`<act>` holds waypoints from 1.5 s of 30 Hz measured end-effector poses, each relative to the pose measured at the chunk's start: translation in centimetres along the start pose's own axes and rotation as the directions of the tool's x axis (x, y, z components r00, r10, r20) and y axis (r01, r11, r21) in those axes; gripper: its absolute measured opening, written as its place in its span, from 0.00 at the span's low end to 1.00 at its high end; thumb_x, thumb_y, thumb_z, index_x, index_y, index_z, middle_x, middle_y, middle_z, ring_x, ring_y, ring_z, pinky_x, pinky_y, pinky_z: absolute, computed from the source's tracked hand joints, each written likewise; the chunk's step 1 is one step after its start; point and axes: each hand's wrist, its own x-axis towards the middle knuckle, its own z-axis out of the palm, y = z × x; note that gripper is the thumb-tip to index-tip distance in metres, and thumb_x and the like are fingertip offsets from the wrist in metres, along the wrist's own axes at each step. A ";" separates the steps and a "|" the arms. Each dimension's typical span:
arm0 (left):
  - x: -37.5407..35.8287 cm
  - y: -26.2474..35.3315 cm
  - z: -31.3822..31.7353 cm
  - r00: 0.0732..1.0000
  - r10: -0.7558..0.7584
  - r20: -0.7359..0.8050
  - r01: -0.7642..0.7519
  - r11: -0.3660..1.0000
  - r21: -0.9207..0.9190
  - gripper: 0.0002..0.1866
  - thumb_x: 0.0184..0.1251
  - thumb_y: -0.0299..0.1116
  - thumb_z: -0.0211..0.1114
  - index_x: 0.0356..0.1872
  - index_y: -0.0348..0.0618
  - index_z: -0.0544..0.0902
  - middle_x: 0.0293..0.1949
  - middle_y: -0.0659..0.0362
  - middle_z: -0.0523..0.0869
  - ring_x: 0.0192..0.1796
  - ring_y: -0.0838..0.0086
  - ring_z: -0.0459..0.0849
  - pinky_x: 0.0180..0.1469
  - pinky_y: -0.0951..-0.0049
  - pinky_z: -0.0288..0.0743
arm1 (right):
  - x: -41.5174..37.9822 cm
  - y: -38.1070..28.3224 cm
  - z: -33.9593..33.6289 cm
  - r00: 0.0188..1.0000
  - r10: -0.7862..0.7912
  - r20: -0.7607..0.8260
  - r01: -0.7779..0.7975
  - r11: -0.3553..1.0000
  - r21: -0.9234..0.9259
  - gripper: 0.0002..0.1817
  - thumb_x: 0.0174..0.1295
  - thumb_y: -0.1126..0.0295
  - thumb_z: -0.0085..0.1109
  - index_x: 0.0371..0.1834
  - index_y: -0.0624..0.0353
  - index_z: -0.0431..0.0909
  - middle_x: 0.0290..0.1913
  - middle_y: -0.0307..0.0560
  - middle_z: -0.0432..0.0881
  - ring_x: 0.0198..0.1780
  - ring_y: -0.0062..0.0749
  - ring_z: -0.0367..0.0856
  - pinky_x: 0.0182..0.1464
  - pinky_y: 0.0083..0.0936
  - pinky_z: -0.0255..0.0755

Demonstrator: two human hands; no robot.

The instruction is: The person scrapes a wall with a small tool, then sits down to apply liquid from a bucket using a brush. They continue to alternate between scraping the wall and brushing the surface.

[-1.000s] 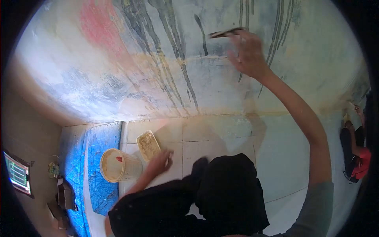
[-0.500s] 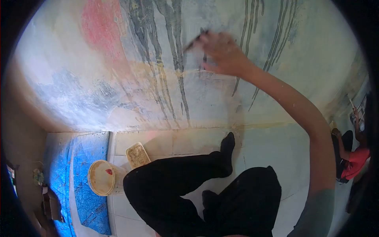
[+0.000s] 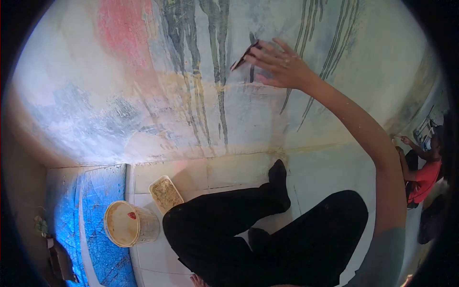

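Note:
Up at the painted wall [image 3: 258, 115], my right hand [image 3: 275, 64] holds a thin, dark flat tool [image 3: 245, 56] by its upper edge, with the fingers bent over it. The tool lies slanted close to the wall surface, beside dark vertical drips of paint [image 3: 222, 43]. Only the fingers of my left hand [image 3: 198, 281] show at the bottom edge, beside my black trouser leg; whether they hold anything is hidden.
A round bucket [image 3: 123, 224] stands by a blue sheet [image 3: 105, 244] on the floor. Next to it lies a rectangular tray [image 3: 166, 193] with rough beige contents. At the far right sits another person [image 3: 425, 179] in red.
My right hand has moved slightly right and down with the tool. Fingers of my left hand have come into view at the bottom. My knee at the right has shifted outward.

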 end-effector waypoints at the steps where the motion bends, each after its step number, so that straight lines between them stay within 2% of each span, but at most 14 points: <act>1: 0.2 0.2 -0.3 0.975 0.006 -0.224 -0.015 0.999 -0.038 0.38 0.56 0.43 0.56 0.67 0.36 0.59 0.66 0.40 0.59 0.70 0.39 0.49 0.70 0.38 0.38 | 0.1 0.1 -0.1 1.000 -0.002 -0.003 0.002 1.000 -0.005 0.28 0.60 0.49 0.51 0.63 0.45 0.66 0.60 0.32 0.66 0.64 0.28 0.63 0.69 0.37 0.51; 5: 0.6 4.2 -11.4 0.963 -0.099 0.252 0.134 0.983 -0.125 0.38 0.57 0.44 0.57 0.67 0.35 0.57 0.66 0.38 0.59 0.70 0.39 0.51 0.70 0.40 0.40 | 1.3 1.2 -1.9 0.965 0.243 -0.096 -0.247 0.969 -0.031 0.28 0.59 0.53 0.55 0.63 0.46 0.67 0.62 0.38 0.67 0.66 0.31 0.63 0.68 0.39 0.51; 7: 0.9 3.5 -8.3 0.986 -0.165 -0.004 0.160 0.960 -0.228 0.39 0.60 0.49 0.56 0.67 0.36 0.57 0.67 0.38 0.57 0.70 0.40 0.51 0.69 0.40 0.41 | 1.6 1.3 -2.7 0.796 0.584 -0.160 -0.581 0.811 0.069 0.30 0.57 0.56 0.59 0.64 0.49 0.66 0.64 0.45 0.66 0.67 0.36 0.61 0.67 0.42 0.53; 17: 1.9 5.2 -13.2 0.925 -0.028 -0.379 -0.028 0.990 -0.141 0.28 0.51 0.39 0.56 0.55 0.39 0.69 0.53 0.45 0.68 0.54 0.48 0.64 0.54 0.42 0.58 | -5.2 -1.9 -2.4 0.936 0.346 0.062 -0.352 0.926 0.135 0.33 0.57 0.52 0.56 0.66 0.48 0.64 0.67 0.44 0.63 0.71 0.40 0.54 0.69 0.50 0.50; 19: 2.7 7.0 -17.4 0.916 -0.171 -0.364 -0.171 0.654 -0.737 0.22 0.59 0.37 0.55 0.52 0.34 0.68 0.42 0.50 0.82 0.45 0.71 0.78 0.48 0.67 0.72 | -5.3 -3.2 -2.4 0.899 0.426 0.099 -0.437 0.872 0.222 0.34 0.56 0.51 0.56 0.66 0.48 0.64 0.67 0.44 0.63 0.71 0.40 0.55 0.68 0.50 0.50; 21: 7.7 5.9 -17.9 0.721 -0.294 -0.628 -0.309 0.674 -0.671 0.13 0.64 0.32 0.54 0.45 0.34 0.71 0.38 0.47 0.75 0.45 0.53 0.75 0.49 0.62 0.70 | -5.5 -4.8 -2.2 0.870 0.479 0.116 -0.492 0.835 0.246 0.34 0.56 0.51 0.57 0.66 0.48 0.64 0.67 0.44 0.63 0.71 0.40 0.55 0.69 0.51 0.50; 25: 15.7 10.1 -37.5 0.270 -0.476 -0.837 -0.565 0.626 -0.538 0.13 0.64 0.22 0.49 0.48 0.31 0.70 0.37 0.55 0.72 0.41 0.70 0.71 0.50 0.70 0.65 | -6.1 -10.4 -0.8 0.725 0.648 0.235 -0.688 0.662 0.297 0.34 0.56 0.51 0.57 0.66 0.49 0.64 0.67 0.44 0.63 0.71 0.41 0.55 0.69 0.51 0.48; 27: 16.4 12.1 -45.5 0.331 -0.213 -0.919 -0.389 0.857 -0.339 0.12 0.63 0.24 0.52 0.47 0.33 0.70 0.41 0.53 0.74 0.46 0.68 0.73 0.55 0.69 0.65 | -6.5 -13.9 -0.4 0.719 0.641 0.270 -0.694 0.637 0.336 0.34 0.56 0.51 0.57 0.66 0.49 0.64 0.67 0.45 0.63 0.71 0.41 0.54 0.70 0.51 0.48; 30: 20.6 18.0 -51.3 0.067 -0.225 -0.972 -0.760 0.619 -0.196 0.10 0.61 0.21 0.52 0.44 0.34 0.71 0.40 0.56 0.74 0.44 0.70 0.74 0.53 0.70 0.67 | -8.2 -15.4 2.0 0.766 0.608 0.206 -0.636 0.673 0.377 0.35 0.55 0.52 0.58 0.66 0.50 0.64 0.67 0.45 0.62 0.71 0.42 0.54 0.70 0.51 0.47; 35: 27.9 29.2 -53.1 0.221 -0.036 -0.975 -0.920 0.324 -0.221 0.10 0.56 0.18 0.51 0.40 0.36 0.75 0.32 0.57 0.76 0.35 0.72 0.75 0.40 0.75 0.69 | -7.0 -11.3 1.5 0.698 0.710 0.093 -0.707 0.663 0.245 0.34 0.54 0.55 0.60 0.65 0.53 0.65 0.68 0.47 0.61 0.71 0.43 0.55 0.71 0.51 0.44; 37: 31.5 31.8 -49.4 0.391 -0.027 -0.920 -0.882 0.274 -0.383 0.06 0.66 0.22 0.51 0.41 0.36 0.74 0.34 0.60 0.76 0.35 0.77 0.73 0.40 0.79 0.68 | -5.7 -8.0 1.7 0.301 0.941 -0.153 -0.901 0.333 0.278 0.33 0.54 0.55 0.61 0.64 0.53 0.66 0.66 0.47 0.64 0.70 0.45 0.57 0.71 0.50 0.44; 41: 33.8 32.6 -41.0 0.617 0.090 -0.782 -0.759 0.333 -0.560 0.14 0.59 0.20 0.53 0.47 0.39 0.73 0.32 0.58 0.75 0.26 0.76 0.74 0.30 0.75 0.68 | -4.5 -6.4 1.8 0.989 0.141 0.034 -0.140 0.872 0.469 0.29 0.55 0.55 0.59 0.61 0.45 0.66 0.60 0.43 0.68 0.66 0.43 0.61 0.68 0.51 0.45; 44: 35.2 32.2 -40.0 0.667 0.231 -0.708 -0.741 0.306 -0.598 0.19 0.55 0.21 0.55 0.50 0.43 0.71 0.31 0.59 0.76 0.22 0.74 0.73 0.27 0.73 0.68 | -3.6 -0.9 2.0 0.997 0.080 0.018 -0.081 0.994 0.067 0.28 0.54 0.53 0.59 0.60 0.43 0.67 0.60 0.41 0.68 0.66 0.41 0.62 0.67 0.50 0.47; 45: 35.8 32.6 -39.7 0.642 0.265 -0.719 -0.764 0.291 -0.575 0.21 0.55 0.22 0.56 0.52 0.45 0.70 0.32 0.59 0.76 0.21 0.74 0.72 0.26 0.73 0.68 | -2.7 0.8 0.7 0.906 0.411 0.097 -0.421 0.864 0.275 0.30 0.53 0.52 0.60 0.61 0.41 0.67 0.61 0.39 0.68 0.67 0.38 0.60 0.67 0.50 0.48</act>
